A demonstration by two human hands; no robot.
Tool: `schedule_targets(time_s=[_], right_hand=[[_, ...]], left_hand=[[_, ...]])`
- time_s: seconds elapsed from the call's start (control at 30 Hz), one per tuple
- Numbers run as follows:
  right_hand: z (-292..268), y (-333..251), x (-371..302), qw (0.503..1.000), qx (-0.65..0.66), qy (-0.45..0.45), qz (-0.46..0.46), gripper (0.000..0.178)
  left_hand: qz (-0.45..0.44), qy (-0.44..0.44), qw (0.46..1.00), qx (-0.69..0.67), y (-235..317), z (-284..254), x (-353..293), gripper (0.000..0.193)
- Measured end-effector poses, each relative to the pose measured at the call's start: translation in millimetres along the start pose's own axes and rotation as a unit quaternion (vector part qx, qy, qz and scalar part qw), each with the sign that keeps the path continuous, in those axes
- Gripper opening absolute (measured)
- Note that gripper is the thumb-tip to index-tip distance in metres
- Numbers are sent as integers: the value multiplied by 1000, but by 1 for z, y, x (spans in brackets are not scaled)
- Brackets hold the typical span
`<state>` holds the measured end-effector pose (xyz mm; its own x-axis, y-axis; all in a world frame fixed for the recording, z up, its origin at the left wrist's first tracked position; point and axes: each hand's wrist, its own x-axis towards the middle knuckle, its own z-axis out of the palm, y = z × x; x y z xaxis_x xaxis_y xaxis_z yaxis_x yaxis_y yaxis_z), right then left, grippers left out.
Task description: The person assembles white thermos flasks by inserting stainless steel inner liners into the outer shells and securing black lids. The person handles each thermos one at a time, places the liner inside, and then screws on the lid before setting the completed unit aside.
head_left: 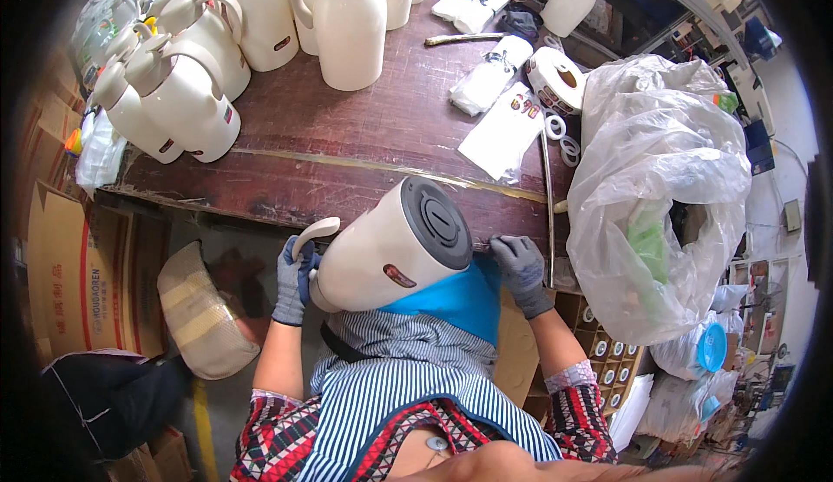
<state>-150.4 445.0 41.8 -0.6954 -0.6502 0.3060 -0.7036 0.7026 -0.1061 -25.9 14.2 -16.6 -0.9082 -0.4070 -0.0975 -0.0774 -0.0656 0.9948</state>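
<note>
A cream-white vacuum jug [373, 252] lies tilted across my lap, against the table's front edge. Its round dark grey base [438, 222] faces up and to the right, and a small dark oval label [398, 275] sits on its side. At the jug's top end, my left hand [293, 281], in a grey glove, is closed around the handle [314, 234]; part of the grip is hidden. My right hand [519, 272], also gloved, is just right of the base, apart from it. Its fingers reach to the table edge, slightly apart, with nothing visible in them.
Several white jugs [351, 35] stand on the dark red table [295, 122], far left. Labels on a white sheet [508, 131], a label roll [556, 80], white rings [555, 126] and a metal rod [547, 204] lie right. A big clear plastic bag [659, 222] bulges beyond them.
</note>
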Motion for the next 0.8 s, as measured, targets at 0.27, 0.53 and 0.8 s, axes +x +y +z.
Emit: schedule_targets(time_s=[0.27,0.53,0.8], right_hand=[[-104,-70,102,963,268,4,-6,31],[-109,-75,94,925,345,-64,144,19],[-56,-106,24,693,607,24,389,24]], left_hand=[[-37,-54,998,-26,-14,-1,16,47],[54,47,996,-56,3,-1,-6,19],[477,-4,784,398,180,4,4,34]])
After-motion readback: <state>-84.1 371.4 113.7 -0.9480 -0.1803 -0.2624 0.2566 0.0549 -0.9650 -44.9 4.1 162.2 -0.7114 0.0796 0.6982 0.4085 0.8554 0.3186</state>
